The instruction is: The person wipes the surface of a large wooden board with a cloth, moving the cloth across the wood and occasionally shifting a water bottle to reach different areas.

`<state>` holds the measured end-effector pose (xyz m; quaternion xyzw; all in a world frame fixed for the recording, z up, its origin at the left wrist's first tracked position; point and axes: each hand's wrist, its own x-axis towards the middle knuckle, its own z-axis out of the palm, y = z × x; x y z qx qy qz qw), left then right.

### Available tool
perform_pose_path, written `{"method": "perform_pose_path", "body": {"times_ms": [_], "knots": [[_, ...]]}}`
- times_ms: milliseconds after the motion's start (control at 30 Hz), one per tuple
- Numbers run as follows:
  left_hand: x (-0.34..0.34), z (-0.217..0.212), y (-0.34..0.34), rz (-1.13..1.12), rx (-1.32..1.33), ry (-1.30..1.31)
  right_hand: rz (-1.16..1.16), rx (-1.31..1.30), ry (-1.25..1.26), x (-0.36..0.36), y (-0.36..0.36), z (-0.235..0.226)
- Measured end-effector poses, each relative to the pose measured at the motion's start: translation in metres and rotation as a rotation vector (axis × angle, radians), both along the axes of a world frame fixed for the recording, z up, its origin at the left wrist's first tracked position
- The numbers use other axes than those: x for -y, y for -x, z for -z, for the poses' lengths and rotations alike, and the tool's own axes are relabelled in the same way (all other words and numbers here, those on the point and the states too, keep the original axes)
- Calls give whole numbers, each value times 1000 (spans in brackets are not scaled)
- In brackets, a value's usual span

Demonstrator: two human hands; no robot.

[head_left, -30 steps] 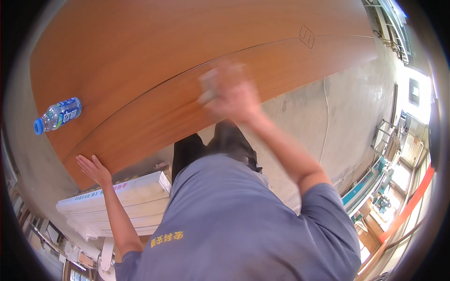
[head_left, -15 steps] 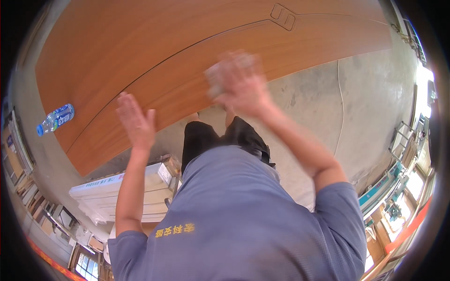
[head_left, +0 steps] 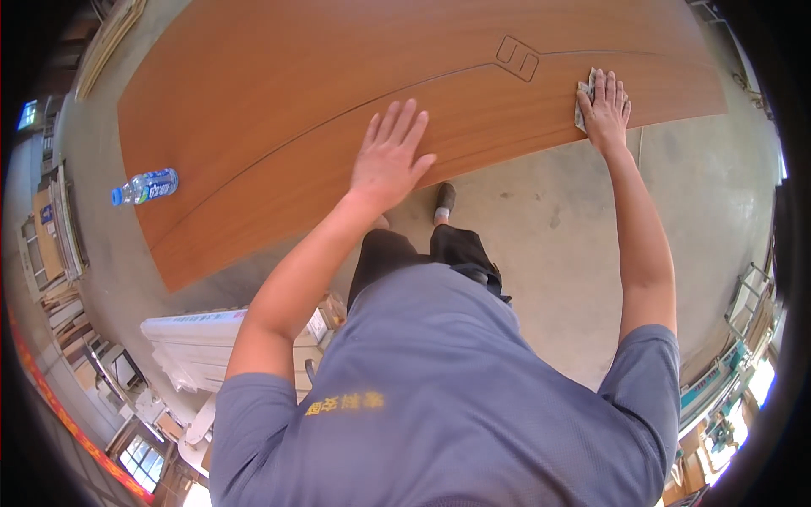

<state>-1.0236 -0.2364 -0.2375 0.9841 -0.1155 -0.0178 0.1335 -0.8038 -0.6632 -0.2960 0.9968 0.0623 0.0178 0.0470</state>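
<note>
A large reddish-brown wooden door panel (head_left: 287,93) lies before me, with a thin dark groove and an angular inlaid figure (head_left: 517,58). Over its near half my left hand (head_left: 389,158) is spread flat and holds nothing; whether the palm touches the wood I cannot tell. My right hand (head_left: 605,108) presses a folded greyish cloth (head_left: 582,110) against the panel by its near edge, right of the figure. Most of the cloth is hidden beneath palm and fingers. A clear plastic bottle (head_left: 150,187) with a blue cap and label lies on its side at the panel's left end.
Long white packages (head_left: 190,334) are stacked below the panel on the left. Concrete floor (head_left: 541,245) stretches under and around it. Boards and offcuts (head_left: 72,313) lean along the left side. Green machinery (head_left: 714,372) stands at the far right.
My right hand has swept the cloth rightward along the panel. My left hand has also shifted right and farther in, away from the bottle. The view has moved, so the bottle appears farther right.
</note>
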Motion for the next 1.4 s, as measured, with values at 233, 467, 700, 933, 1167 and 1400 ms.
{"method": "perform_pose_path", "body": {"times_ms": [233, 467, 700, 933, 1167, 1400], "knots": [[-23, -18, 16, 84, -121, -42, 6, 43, 12, 4, 12, 6], [171, 30, -29, 242, 178, 355, -132, 108, 227, 0, 3, 4], [72, 25, 56, 129, 77, 150, -566, 158, -125, -5, 34, -11], [-73, 28, 207, -165, -71, 88, -889, -95, -257, -136, 136, -56], [-234, 30, 349, -516, -108, -161, -1059, -302, -187, -353, 246, -59], [-453, 73, 481, -1074, -13, -277, -1335, -244, -221, -585, 381, -35]]}}
